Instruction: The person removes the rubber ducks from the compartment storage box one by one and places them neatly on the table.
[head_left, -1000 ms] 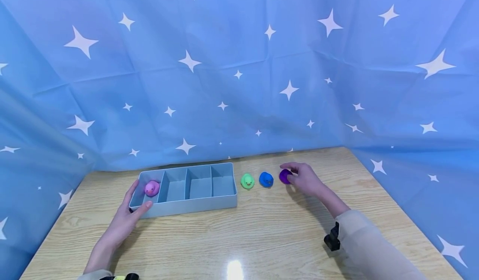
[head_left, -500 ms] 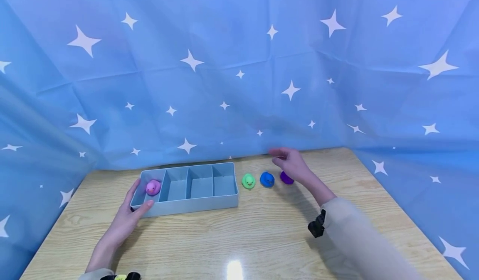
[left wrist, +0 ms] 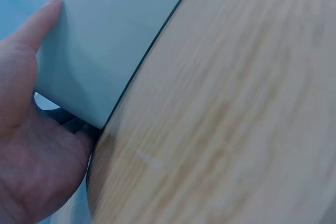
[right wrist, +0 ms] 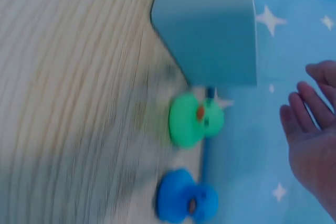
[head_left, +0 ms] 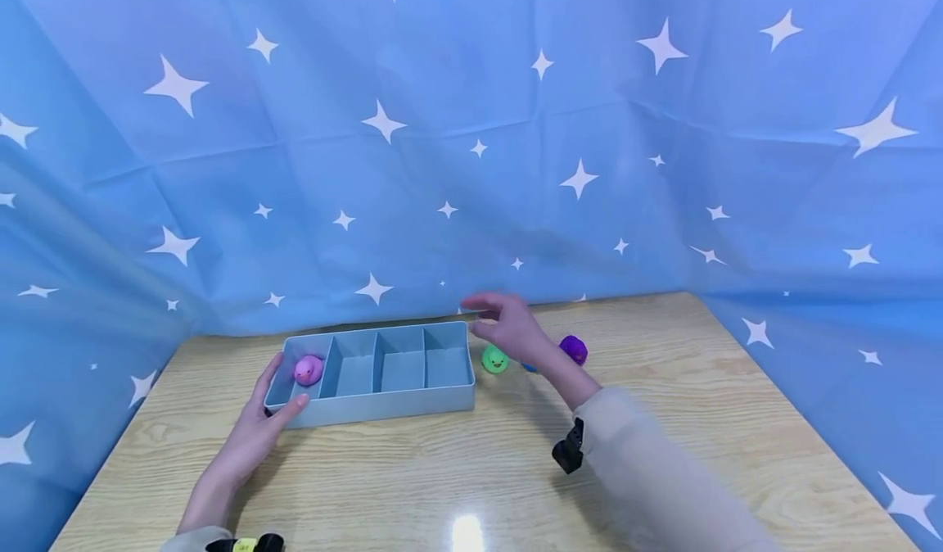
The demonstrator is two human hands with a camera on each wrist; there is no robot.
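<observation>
My left hand [head_left: 250, 437] holds the left end of a blue-grey divided box [head_left: 383, 405], thumb on the front wall and fingers around the end. In its leftmost compartment sits a pink rubber duck [head_left: 309, 370]. My right hand [head_left: 512, 329] hovers just past the box's right end, above and behind a green rubber duck [head_left: 495, 360]; its fingers are relaxed, with nothing between them. A blue rubber duck [right wrist: 184, 198] stands beside the green one, mostly hidden by my right wrist in the head view. Farther right is a purple rubber duck [head_left: 573, 349], partly covered by the forearm.
The box stands on a wooden table [head_left: 412, 486], close to its back edge. Behind and at both sides hangs a blue cloth [head_left: 442, 151] with white stars. The box's other compartments hold nothing visible.
My right hand has left the purple duck on the table and moved left, over the blue duck to the green one. The left hand keeps its hold on the box.
</observation>
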